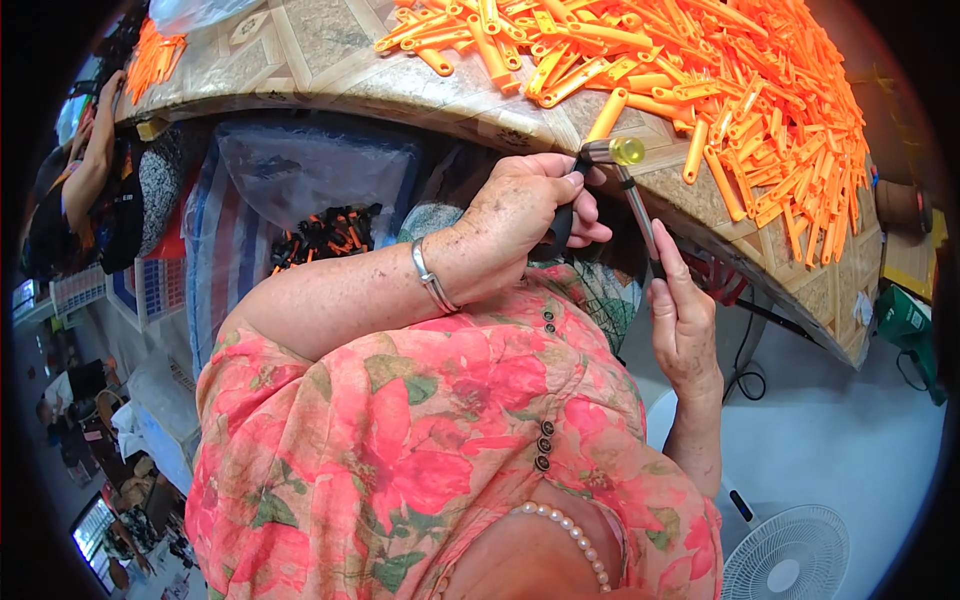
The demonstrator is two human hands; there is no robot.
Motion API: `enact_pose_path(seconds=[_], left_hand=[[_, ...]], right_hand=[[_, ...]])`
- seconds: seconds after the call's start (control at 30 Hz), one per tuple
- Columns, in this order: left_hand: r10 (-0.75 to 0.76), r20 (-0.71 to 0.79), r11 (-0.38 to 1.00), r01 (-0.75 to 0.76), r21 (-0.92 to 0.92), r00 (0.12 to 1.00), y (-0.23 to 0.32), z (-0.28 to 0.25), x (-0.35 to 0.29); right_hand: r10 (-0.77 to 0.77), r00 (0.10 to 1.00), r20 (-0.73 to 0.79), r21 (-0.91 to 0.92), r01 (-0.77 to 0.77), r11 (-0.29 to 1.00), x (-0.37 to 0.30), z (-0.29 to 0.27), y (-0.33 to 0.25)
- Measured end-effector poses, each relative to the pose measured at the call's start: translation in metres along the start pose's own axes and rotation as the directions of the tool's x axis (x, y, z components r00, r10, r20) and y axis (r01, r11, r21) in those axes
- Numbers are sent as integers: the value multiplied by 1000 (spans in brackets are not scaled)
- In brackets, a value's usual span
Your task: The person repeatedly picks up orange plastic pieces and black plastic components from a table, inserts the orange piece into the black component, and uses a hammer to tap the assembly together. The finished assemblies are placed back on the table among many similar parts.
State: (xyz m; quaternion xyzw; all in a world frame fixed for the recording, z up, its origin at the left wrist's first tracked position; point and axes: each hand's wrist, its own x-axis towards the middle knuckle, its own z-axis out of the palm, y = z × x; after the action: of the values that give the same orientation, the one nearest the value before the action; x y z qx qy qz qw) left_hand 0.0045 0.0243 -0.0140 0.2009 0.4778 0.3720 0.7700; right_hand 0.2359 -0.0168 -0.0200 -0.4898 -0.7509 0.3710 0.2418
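Note:
My left hand [530, 200] is closed around a black handle-shaped piece [563, 222] at the near edge of the table. Just past its top end is an orange plastic strip [607, 113]; I cannot tell whether the two are joined. Closed on a small hammer [640, 215], my right hand [687, 320] grips its dark handle from below. The hammer's metal head with a yellow striking face is beside my left fingertips, over the top of the black piece. Whether it touches the piece is hidden.
A large heap of orange plastic strips [740, 90] covers the patterned table [330, 45]. Below its edge, a striped bag [255, 190] holds black-and-orange pieces [330, 237]. A co-worker's arm [95, 160] is at far left. A white fan [785, 560] stands at lower right.

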Motion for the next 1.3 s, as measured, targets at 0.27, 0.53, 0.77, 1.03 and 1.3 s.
enact_pose_path(seconds=[0.27,0.53,0.77,1.03,1.3], left_hand=[[34,49,999,-35,4,998,0,-7,2],[276,269,909,-342,239,923,1,-9,3],[350,280,901,-404,161,894,12,-10,0],[300,232,949,-315,29,925,27,-16,2],[311,212,949,-314,-17,927,32,-26,7]], right_hand=[[190,691,-697,332,77,940,4,-33,6],[128,583,-802,-274,-550,789,-22,-169,166],[-274,707,-652,-724,-473,503,22,-137,109],[-317,770,-553,-708,-233,667,109,-81,45],[-148,795,-588,-633,-338,696,153,-75,43]])
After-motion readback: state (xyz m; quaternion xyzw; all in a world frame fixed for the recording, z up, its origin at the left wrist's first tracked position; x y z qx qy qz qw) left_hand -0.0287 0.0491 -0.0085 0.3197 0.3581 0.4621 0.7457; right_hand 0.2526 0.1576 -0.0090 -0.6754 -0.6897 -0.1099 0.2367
